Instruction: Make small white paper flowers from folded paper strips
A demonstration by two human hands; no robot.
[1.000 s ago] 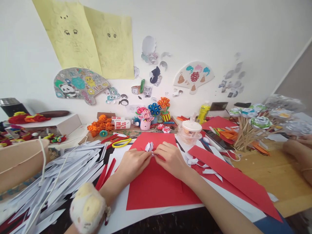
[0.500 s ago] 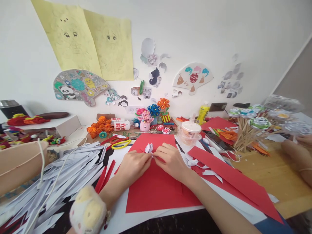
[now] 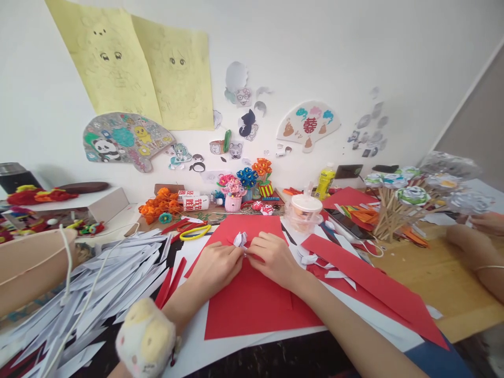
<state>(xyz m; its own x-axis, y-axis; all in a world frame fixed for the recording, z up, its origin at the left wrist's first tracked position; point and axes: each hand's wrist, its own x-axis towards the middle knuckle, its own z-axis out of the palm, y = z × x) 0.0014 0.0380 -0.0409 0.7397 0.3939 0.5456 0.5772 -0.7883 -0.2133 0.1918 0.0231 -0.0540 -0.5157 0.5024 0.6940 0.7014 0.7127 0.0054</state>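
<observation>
A small white paper flower point(image 3: 240, 239) is pinched between my two hands over a red paper sheet point(image 3: 244, 315). My left hand point(image 3: 221, 262) grips its lower end from the left, thumb and forefinger pressed together. From the right, my right hand point(image 3: 274, 258) pinches the same end, fingertips nearly touching those of the left. The fingers hide the lower part of the flower. White paper point(image 3: 189, 346) lies under the red sheet. A plush toy point(image 3: 145, 338) hangs by my left wrist.
White paper strips point(image 3: 114, 283) are heaped at left beside a beige bin point(image 3: 31, 262). Yellow-handled scissors point(image 3: 195, 232) lie behind my left hand. A lidded plastic cup point(image 3: 305, 207) stands behind my right. Further right are paper flowers on sticks point(image 3: 397, 205) and another person's arm point(image 3: 476, 257).
The view has shifted slightly. Both hands keep their pinch on the paper flower, with barely any visible movement.
</observation>
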